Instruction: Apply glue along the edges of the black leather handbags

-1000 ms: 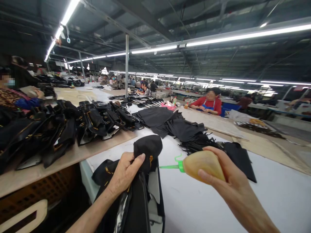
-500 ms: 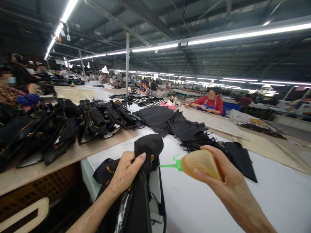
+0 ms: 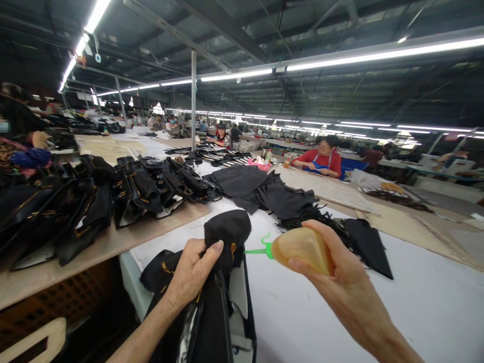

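Observation:
My left hand (image 3: 194, 269) is closed on the upper part of a black bag (image 3: 229, 227) with gold-coloured hardware, thumb pressed on the fabric. The rest of the bag hangs down over the table's near edge, showing a zip-like strip and a pale lining. In my right hand (image 3: 336, 262) is a squeeze bottle (image 3: 300, 248) of amber liquid, lying on its side. Its thin green nozzle points left, and the tip is at or very near the bag's right edge; I cannot tell whether they touch.
Flat black fabric pieces (image 3: 280, 194) lie in a pile on the white tabletop (image 3: 321, 322). Several black bags (image 3: 143, 186) crowd the table at left. Below it stands a brown plastic crate (image 3: 56, 297). A person in red (image 3: 319, 159) sits across the table.
The whole view has shifted slightly, so things appear a little further left. Bottle and nozzle are slightly closer to the bag. Both hands keep their grips.

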Tool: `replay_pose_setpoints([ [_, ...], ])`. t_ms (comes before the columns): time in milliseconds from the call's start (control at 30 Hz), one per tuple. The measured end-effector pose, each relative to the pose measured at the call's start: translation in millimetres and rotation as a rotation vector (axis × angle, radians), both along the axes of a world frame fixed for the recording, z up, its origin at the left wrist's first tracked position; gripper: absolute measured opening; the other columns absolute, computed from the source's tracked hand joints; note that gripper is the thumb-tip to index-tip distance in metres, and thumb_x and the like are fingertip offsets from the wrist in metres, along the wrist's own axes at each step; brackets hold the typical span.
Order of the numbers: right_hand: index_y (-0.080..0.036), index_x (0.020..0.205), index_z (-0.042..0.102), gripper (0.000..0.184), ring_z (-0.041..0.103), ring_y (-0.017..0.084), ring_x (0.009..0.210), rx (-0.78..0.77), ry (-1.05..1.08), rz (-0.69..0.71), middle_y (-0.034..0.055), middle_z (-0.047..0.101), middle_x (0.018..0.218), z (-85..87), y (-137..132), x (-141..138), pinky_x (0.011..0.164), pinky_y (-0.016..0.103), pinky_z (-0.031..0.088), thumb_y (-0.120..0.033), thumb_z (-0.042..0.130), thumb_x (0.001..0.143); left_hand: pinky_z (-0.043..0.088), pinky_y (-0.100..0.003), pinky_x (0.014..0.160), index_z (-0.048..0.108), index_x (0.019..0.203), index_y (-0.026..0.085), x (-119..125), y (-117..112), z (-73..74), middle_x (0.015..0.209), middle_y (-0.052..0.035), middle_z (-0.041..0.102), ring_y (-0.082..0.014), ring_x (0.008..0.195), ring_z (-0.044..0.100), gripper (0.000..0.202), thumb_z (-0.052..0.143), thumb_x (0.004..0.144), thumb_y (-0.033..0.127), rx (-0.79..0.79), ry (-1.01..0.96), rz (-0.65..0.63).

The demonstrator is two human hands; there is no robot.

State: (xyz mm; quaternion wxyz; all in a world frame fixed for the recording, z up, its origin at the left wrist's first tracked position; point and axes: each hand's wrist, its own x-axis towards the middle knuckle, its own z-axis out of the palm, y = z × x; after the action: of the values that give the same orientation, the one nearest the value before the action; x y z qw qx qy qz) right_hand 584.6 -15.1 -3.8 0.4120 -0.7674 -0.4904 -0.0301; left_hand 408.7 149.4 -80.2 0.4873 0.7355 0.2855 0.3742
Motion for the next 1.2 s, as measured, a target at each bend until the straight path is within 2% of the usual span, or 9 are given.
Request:
replay_pose_setpoints([
  [100,-0.025,0.115,0.050,0.044,0.059,0.020,0.076,0.019,-0.053,0.021,0.0016,0.061,0.098,-2.8,1.9,0.4,0.062,0.028,0.048,-0.049,0.060,0.080,0.023,-0.021,0.045,0.040,0.053,0.016,0.1,0.6,1.6,0.052,0.0030,0.034,-0.0078,0.049,0.031,0.044,0.043,0.085,0.046,-0.002,0.003,-0.007],
  [267,-0.023,0.117,0.048,0.041,0.059,0.021,0.092,0.119,-0.232,0.089,0.0050,0.059,0.108,-8.5,2.0,0.6,0.075,0.027,0.048,-0.041,0.061,0.082,0.024,-0.021,0.045,0.041,0.053,0.016,-0.8,-1.4,2.8,0.052,0.0030,0.034,-0.0081,0.050,0.031,0.043,0.043,0.085,0.045,-0.006,0.008,-0.014],
  [333,-0.023,0.118,0.047,0.040,0.059,0.021,0.092,0.118,-0.261,0.095,0.0046,0.059,0.108,-9.7,0.7,0.8,0.074,0.026,0.049,-0.041,0.059,0.083,0.024,-0.022,0.046,0.039,0.053,0.016,-1.3,-2.6,1.1,0.052,0.0033,0.032,-0.0082,0.050,0.031,0.044,0.043,0.085,0.045,0.005,0.020,-0.015],
  [533,-0.027,0.120,0.045,0.041,0.061,0.021,0.087,0.064,-0.246,0.060,0.0027,0.060,0.107,-12.3,-5.9,4.0,0.070,0.026,0.051,-0.044,0.057,0.084,0.028,-0.022,0.052,0.041,0.056,0.016,-1.8,-4.2,-2.1,0.056,0.0025,0.036,-0.0096,0.056,0.036,0.043,0.041,0.086,0.046,0.027,0.070,0.033],
  [700,-0.029,0.122,0.043,0.044,0.061,0.022,0.088,0.012,-0.155,0.012,0.0024,0.060,0.109,-16.3,-10.0,5.9,0.067,0.028,0.052,-0.048,0.057,0.084,0.027,-0.022,0.049,0.042,0.054,0.016,-1.4,-4.6,0.3,0.054,0.0025,0.036,-0.0094,0.054,0.035,0.043,0.042,0.086,0.045,0.030,0.035,0.018],
  [867,-0.030,0.119,0.045,0.042,0.061,0.021,0.084,0.032,-0.156,0.016,0.0008,0.061,0.105,-18.0,-9.9,3.9,0.067,0.028,0.051,-0.048,0.057,0.083,0.026,-0.022,0.049,0.038,0.054,0.017,-1.1,-4.3,0.9,0.054,0.0031,0.033,-0.0089,0.053,0.033,0.042,0.043,0.086,0.043,0.046,0.021,0.023],
  [967,-0.030,0.118,0.046,0.042,0.062,0.020,0.081,0.027,-0.143,0.019,0.0005,0.061,0.102,-16.6,-11.7,2.3,0.065,0.026,0.052,-0.047,0.058,0.082,0.025,-0.022,0.048,0.038,0.053,0.016,-1.1,-3.8,1.4,0.053,0.0031,0.033,-0.0085,0.052,0.033,0.042,0.043,0.086,0.043,0.049,0.018,0.026],
  [1100,-0.027,0.116,0.048,0.042,0.061,0.018,0.071,0.036,-0.128,0.005,0.0000,0.062,0.092,-11.4,-12.9,0.6,0.058,0.024,0.051,-0.047,0.060,0.080,0.026,-0.021,0.046,0.045,0.054,0.015,-1.1,-3.1,2.1,0.052,0.0024,0.038,-0.0085,0.050,0.035,0.043,0.043,0.085,0.044,-0.003,0.006,-0.031],
  [1200,-0.025,0.115,0.050,0.043,0.060,0.017,0.069,0.041,-0.087,0.010,0.0001,0.062,0.092,-6.6,-12.1,-1.4,0.057,0.023,0.051,-0.047,0.061,0.079,0.024,-0.021,0.045,0.041,0.052,0.015,-1.1,-2.9,2.8,0.051,0.0028,0.035,-0.0080,0.050,0.032,0.042,0.045,0.084,0.044,-0.006,-0.003,-0.013],
])
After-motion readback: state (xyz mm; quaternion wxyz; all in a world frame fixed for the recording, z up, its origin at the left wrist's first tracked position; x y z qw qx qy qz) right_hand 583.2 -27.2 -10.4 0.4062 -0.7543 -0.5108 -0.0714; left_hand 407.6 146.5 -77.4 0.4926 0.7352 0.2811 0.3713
